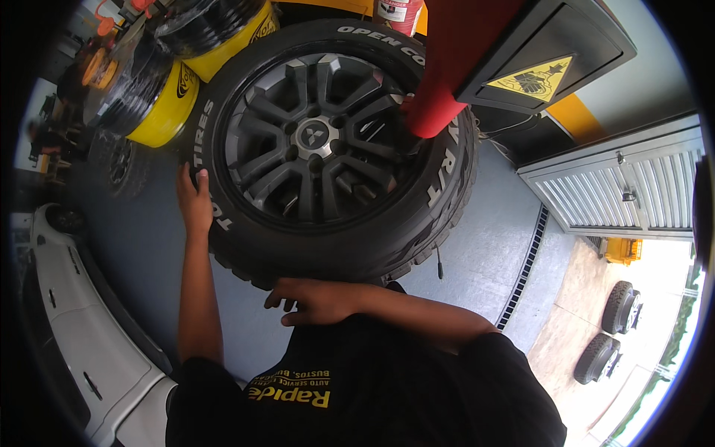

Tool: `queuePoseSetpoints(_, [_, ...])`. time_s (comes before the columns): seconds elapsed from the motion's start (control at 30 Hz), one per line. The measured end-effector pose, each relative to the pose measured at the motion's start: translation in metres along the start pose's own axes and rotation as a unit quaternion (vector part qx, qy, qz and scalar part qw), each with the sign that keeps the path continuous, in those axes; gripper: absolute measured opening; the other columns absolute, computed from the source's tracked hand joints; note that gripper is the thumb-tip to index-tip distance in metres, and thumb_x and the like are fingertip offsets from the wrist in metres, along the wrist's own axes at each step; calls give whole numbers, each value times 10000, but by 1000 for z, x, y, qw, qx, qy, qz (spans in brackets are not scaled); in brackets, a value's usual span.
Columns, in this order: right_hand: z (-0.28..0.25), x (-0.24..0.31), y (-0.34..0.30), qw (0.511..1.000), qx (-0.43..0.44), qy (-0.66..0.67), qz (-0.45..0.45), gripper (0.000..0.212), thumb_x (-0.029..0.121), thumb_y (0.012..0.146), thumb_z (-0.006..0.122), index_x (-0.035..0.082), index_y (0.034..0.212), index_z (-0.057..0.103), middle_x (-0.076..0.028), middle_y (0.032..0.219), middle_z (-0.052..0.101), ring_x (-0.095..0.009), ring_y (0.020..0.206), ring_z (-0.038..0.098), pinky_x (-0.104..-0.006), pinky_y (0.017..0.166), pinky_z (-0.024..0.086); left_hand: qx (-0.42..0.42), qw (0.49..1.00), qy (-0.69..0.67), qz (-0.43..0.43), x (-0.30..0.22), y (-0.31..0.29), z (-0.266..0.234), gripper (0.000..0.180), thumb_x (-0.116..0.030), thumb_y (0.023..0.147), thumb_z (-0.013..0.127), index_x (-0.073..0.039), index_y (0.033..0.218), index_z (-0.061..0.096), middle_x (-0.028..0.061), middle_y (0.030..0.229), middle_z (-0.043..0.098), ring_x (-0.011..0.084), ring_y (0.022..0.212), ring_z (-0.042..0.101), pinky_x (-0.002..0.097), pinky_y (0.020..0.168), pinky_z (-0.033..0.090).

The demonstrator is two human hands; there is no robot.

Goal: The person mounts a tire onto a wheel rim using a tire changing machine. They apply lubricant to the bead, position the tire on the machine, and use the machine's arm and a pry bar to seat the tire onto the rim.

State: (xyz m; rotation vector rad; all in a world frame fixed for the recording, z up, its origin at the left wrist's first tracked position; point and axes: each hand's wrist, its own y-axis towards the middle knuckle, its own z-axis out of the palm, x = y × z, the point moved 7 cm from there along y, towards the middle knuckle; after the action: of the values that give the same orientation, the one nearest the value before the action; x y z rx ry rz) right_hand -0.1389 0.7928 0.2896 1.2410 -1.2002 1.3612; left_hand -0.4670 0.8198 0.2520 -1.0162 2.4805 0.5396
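Observation:
A large black tire (313, 249) with raised white lettering lies on its side before me, mounted on a dark grey multi-spoke alloy wheel (316, 190). My left hand (196, 203) is at the tire's left edge, thumb on the sidewall and fingers along the outer side, partly hidden. Close to my body, by the tire's near edge, my right hand (320, 300) hangs with fingers loosely bent and apart, nothing visible in it. A red machine column (447, 89) comes down over the wheel's right side. What supports the tire underneath is hidden.
Yellow-and-black wrapped drums (167, 108) stand at the far left. A white car (89, 328) is parked on the left. To the right are a louvered metal door (614, 194), a floor drain grate (523, 268) and two more wheels (618, 307) outside.

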Motion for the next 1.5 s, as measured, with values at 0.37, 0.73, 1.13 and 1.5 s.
queuePoseSetpoints(0.37, [-105,28,-122,966,-256,-29,-1,396,208,997,675,36,1345,595,-132,1297,615,-274,1202,631,-399,980,536,-21,999,48,10,-22,-54,-2,679,-502,1056,497,-22,1528,402,247,1601,351,430,1490,327,514,1220,285])
queuePoseSetpoints(0.73, [-205,-22,-297,653,-702,-199,202,402,270,1035,639,35,1358,592,-165,1315,609,-271,1173,641,-398,967,526,-10,993,109,-53,-13,-59,4,719,-505,1014,565,-81,1560,368,206,1636,303,413,1512,295,594,1189,311])
queuePoseSetpoints(1.13, [-388,-99,-267,650,-542,-440,300,639,502,1029,516,79,1504,456,-277,1476,456,-503,1398,400,-516,1156,358,6,971,184,-151,-29,-74,5,850,-631,914,643,-204,1580,335,62,1703,218,333,1571,185,698,1152,289])
queuePoseSetpoints(1.5, [-518,-81,-249,688,-442,-389,423,658,533,998,524,73,1468,518,-203,1475,519,-369,1309,514,-469,1093,419,-12,971,81,-225,5,-39,12,919,-686,900,623,-174,1596,310,153,1688,231,377,1537,266,694,1133,318])
